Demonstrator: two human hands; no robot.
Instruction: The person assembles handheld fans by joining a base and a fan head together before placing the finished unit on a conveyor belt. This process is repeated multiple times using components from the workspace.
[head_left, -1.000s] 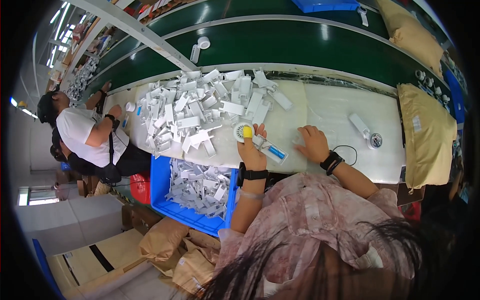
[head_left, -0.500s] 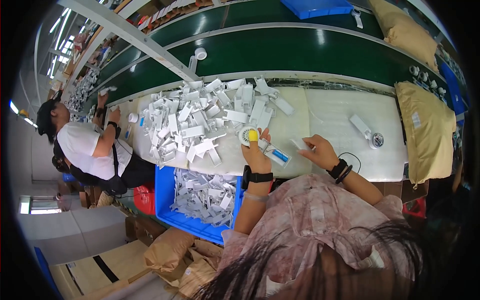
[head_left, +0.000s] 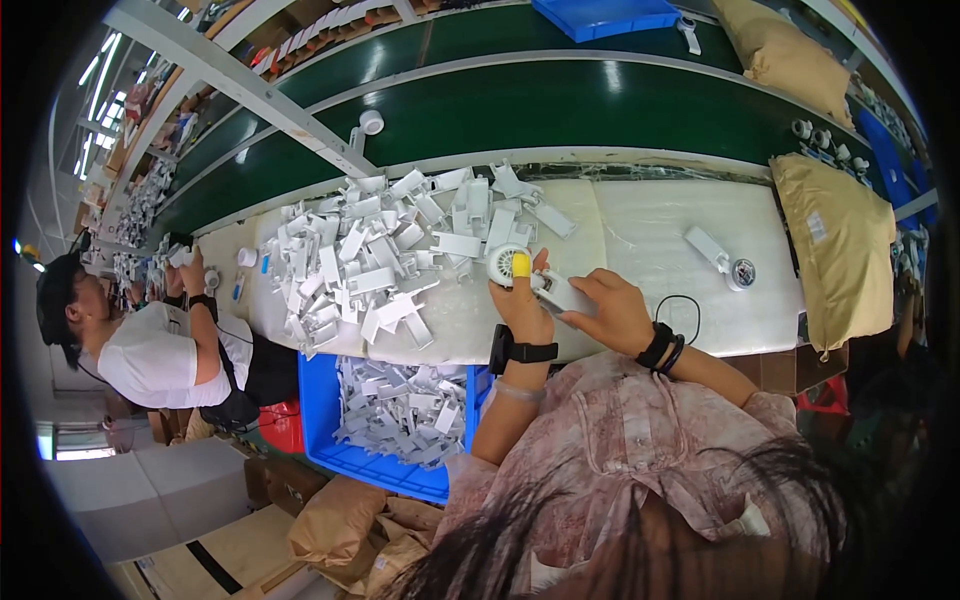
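My left hand is wrapped round a small white handheld fan, a yellow cover on its thumb lying over the round grille. My right hand presses a white plastic handle cover against the fan's handle. The cover now hides the handle's inside; whether it is fully seated I cannot tell. Left of my hands lies a big heap of white plastic handle shells. Another handheld fan rests on the mat to the right, its round end toward me.
Below the table edge stands a blue crate of similar white parts. A tan sack lies at the right end, beyond a thin black cable. Behind the table runs a green conveyor. A co-worker handles white parts on the left.
My right hand has moved left and brought the cover onto the fan's handle, over the blue battery that showed before. The co-worker's hands have come together. The whole view has shifted slightly.
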